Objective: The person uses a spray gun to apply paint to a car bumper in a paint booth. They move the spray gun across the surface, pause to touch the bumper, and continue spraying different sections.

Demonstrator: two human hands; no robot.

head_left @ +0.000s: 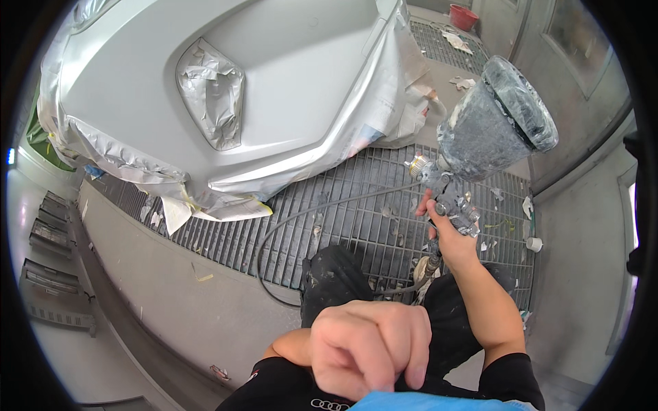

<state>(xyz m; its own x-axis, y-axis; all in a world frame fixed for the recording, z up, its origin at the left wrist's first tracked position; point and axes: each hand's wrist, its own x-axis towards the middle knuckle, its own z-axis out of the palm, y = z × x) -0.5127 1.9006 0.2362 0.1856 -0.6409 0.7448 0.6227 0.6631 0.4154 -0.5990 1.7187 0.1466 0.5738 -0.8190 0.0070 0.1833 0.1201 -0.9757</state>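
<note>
Right fingers (439,218) grasp the paint-crusted grey metal spray gun (458,207), left fingers (401,335) curl inward; best keep the thin dark hose (258,260) off the curved silver panel (295,75).

Left hand (370,346) at about half past 5, close to the camera, looks large – loose fist, knuckles up, fingers curled down toward 6 o'clock. Left forearm (288,346) bare, mostly hidden behind that hand, elbow bent. Left wrist can't be seen. Right hand (455,233) sits between 3 and 4 o'clock, well apart from the left – closed in a grip, one fingertip out toward 10. Right forearm (488,301) bare, runs from 5 o'clock up toward 11, wrist roughly straight.
</note>
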